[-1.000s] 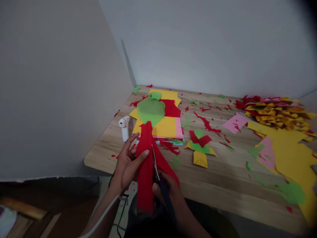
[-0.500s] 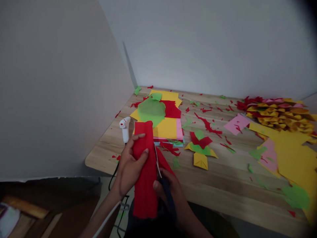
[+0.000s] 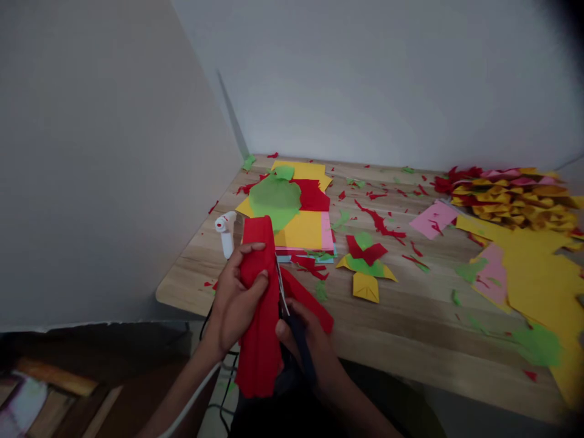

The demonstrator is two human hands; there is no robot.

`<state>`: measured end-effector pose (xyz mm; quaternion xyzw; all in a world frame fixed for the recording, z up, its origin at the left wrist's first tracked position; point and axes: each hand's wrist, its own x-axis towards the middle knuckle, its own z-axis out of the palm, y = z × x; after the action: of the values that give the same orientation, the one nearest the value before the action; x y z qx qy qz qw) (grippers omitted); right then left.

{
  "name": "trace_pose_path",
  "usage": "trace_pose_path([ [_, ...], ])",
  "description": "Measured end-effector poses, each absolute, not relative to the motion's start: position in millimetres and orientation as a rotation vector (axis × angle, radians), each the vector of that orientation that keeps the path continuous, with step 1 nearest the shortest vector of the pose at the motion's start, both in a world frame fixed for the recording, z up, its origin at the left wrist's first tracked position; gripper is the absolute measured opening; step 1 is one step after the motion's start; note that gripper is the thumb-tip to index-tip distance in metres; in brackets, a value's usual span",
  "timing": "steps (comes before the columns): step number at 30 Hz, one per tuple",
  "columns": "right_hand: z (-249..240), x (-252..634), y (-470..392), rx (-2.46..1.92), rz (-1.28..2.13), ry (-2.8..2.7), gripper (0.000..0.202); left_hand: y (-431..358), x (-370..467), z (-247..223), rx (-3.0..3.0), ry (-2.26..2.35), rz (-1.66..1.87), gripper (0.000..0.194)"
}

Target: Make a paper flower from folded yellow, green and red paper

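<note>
A long folded strip of red crepe paper (image 3: pixel 258 353) is pinched between the thumb and fingers of my left hand (image 3: pixel 239 298), near its upper part. My right hand (image 3: pixel 310 340) grips dark-handled scissors (image 3: pixel 298 340), fingers closed round the handles. The blades lie along the strip's right edge and point away from me. Another red flap (image 3: pixel 314 301) hangs to the right, beyond the blades and partly behind my right hand. Whether it is still joined to the strip is hidden.
On the wooden table (image 3: pixel 401 328) sit stacked coloured sheets (image 3: pixel 301 231), a white glue gun (image 3: pixel 225 234) and a folded paper piece (image 3: pixel 366 267). Yellow sheets (image 3: pixel 533 280) and a heap of folded paper (image 3: pixel 515 198) are right. Red and green scraps are scattered about.
Both hands, the strip and the scissors have shifted slightly left in view, which has itself moved a little. More of the red flap on the right now shows beside the blades.
</note>
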<state>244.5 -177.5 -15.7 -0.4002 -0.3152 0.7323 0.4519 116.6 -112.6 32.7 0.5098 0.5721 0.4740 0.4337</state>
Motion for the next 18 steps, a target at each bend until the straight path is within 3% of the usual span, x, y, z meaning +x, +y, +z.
trace_pose_path([
  [9,-17.9,242.9,-174.5,-0.971,1.919,-0.776,0.049,-113.1,119.0,38.7,1.237,1.392,1.157,0.048],
  [18,-16.0,238.5,-173.7,-0.886,1.738,-0.765,0.042,-118.9,115.6,34.2,1.152,1.372,1.111,0.053],
])
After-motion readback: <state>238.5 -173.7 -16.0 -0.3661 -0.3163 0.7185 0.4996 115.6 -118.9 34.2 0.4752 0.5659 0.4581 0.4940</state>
